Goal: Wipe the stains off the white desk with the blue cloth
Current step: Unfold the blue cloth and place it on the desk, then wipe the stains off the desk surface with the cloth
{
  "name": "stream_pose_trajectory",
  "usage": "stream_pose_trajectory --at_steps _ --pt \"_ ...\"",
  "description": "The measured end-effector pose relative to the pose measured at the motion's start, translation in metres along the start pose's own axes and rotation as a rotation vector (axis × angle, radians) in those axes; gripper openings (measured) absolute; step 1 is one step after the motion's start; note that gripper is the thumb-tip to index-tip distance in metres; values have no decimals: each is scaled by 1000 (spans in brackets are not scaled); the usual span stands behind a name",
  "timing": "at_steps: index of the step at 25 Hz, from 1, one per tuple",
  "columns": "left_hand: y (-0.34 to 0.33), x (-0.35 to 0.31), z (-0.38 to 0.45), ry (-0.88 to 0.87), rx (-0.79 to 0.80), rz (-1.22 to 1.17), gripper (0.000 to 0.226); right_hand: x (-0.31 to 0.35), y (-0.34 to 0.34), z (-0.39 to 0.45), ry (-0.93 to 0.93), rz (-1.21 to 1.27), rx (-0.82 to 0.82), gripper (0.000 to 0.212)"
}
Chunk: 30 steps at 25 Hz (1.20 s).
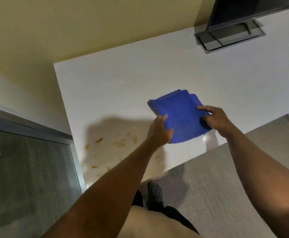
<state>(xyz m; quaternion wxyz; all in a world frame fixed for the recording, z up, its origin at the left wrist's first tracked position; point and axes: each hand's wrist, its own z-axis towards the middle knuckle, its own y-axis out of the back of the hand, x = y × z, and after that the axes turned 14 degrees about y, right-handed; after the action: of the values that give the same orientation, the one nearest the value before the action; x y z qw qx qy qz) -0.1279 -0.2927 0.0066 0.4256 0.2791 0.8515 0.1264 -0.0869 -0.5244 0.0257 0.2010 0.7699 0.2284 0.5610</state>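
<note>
Here, both hands hold a folded blue cloth (178,115) over the white table (123,79), not far from its near edge. The left hand (160,130) has its grip closed on the cloth's left side, thumb on top and fingers tucked underneath. The right hand (216,119) has its grip closed on the right side, fingers spread across the top surface and curled around the edge. The cloth is folded into a thick, roughly square pad with layers showing at its far corner; whether its underside touches the table cannot be told.

Orange-brown stains (116,145) lie scattered across the table near its near-left corner, to the left of the cloth and partly in the shadow the arms cast. None of the cloth covers them. At the far right of the table stands a dark monitor (243,12) on a flat rectangular base. Below the near edge, a grey perforated shoe (155,190) rests on the floor.
</note>
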Motion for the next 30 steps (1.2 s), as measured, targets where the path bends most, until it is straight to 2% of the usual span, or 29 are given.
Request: stream_pose_trajectory --at_steps 2,5,8,10,13,15,17,22,30 --pt "-16 11 -15 -36 -62 192 52 -27 1 -20 43 -239 23 49" --pt "1 30 -22 -89 -327 431 41 -35 -8 -32 199 -586 -120 46" --pt "51 58 -6 -121 -520 575 43 -19 -33 -27 446 -630 -71 59" --pt "95 84 12 -63 -596 657 46 -15 -55 -22 626 -635 -15 65" --pt "153 128 37 150 -582 718 53 -15 -82 -12 652 -673 57 79" --pt "176 150 48 310 -483 739 57 -17 -92 -4 613 -716 75 86" --pt "186 161 55 352 -403 746 59 -18 -95 2 607 -758 104 90" --pt "193 180 54 258 -422 702 56 -32 -99 14 591 -830 205 96" --pt "197 207 56 65 -522 666 55 -34 -99 39 547 -896 153 78"
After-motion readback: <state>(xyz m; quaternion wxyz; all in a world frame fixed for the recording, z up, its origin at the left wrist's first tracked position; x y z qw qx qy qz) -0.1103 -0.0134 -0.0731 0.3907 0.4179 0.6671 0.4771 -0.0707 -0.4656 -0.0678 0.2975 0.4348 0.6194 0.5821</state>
